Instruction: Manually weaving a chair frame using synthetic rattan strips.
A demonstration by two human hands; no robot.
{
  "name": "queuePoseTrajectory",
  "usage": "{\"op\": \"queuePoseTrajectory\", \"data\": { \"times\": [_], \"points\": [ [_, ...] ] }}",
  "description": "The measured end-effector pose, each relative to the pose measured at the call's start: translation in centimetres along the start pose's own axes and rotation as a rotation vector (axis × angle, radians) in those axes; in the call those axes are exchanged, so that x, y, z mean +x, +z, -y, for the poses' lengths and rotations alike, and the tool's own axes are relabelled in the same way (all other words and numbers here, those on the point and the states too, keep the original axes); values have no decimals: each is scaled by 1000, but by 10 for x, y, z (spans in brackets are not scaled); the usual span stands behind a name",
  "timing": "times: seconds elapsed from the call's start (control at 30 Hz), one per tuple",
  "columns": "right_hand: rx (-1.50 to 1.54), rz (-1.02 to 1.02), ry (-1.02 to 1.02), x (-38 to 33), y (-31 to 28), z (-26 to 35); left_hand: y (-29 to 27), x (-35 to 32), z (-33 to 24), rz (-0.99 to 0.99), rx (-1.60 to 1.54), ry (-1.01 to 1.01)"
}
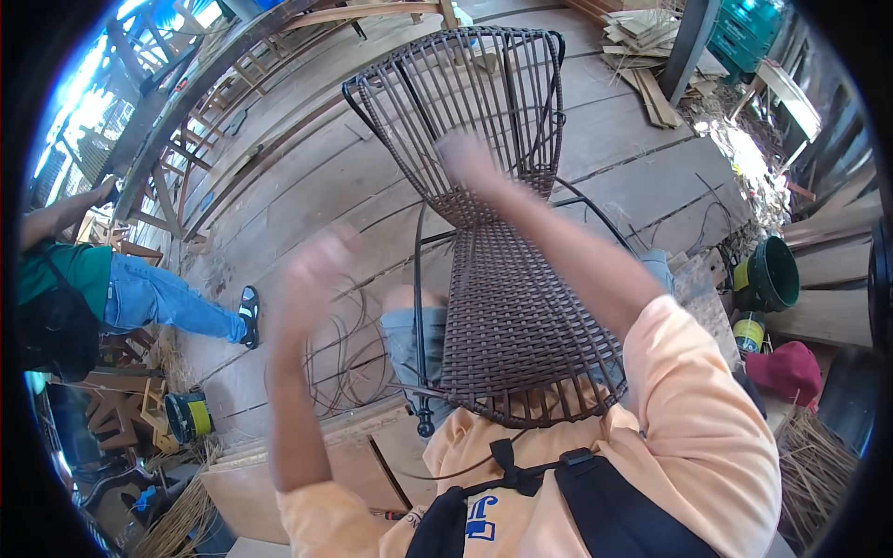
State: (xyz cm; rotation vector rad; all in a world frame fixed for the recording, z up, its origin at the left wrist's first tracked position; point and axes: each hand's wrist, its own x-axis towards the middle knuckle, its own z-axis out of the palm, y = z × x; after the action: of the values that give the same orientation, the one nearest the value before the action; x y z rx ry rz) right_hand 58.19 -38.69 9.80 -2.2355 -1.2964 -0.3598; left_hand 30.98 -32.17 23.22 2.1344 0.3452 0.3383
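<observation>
A brown wicker chair point(521, 307) lies across my lap, its front edge toward me. Its middle is tightly woven, while the far, flared part shows bare lengthwise strands on a dark frame. My right hand point(468, 160) is over those bare strands, smeared by motion; whether it touches them or grips one cannot be made out. To the left of the chair, my left hand point(319, 259) is raised in the air, also blurred, with its fingers unclear. Loose thin strands point(344, 358) curl on the floor below it. One long strand point(446, 476) bows out near my chest.
A person in a green shirt and jeans point(177, 296) is at the left. Dark green buckets point(770, 274) and a maroon cloth item point(786, 374) are at the right. Scrap boards point(651, 93) are piled at the far right. Wooden frames point(172, 177) stand far left.
</observation>
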Motion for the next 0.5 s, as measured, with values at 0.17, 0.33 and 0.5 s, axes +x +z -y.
{"op": "queuePoseTrajectory", "data": {
  "times": [0.17,0.33,0.5],
  "points": [
    [505,235,-415,-121,15,222,35,119,10,414,448,-133],
    [789,913,-455,-123,-16,234,45,63,-19,251,420,-72],
    [1327,314,503,-29,7,10,-121,-31,83,156,1179,17]
  ]
}}
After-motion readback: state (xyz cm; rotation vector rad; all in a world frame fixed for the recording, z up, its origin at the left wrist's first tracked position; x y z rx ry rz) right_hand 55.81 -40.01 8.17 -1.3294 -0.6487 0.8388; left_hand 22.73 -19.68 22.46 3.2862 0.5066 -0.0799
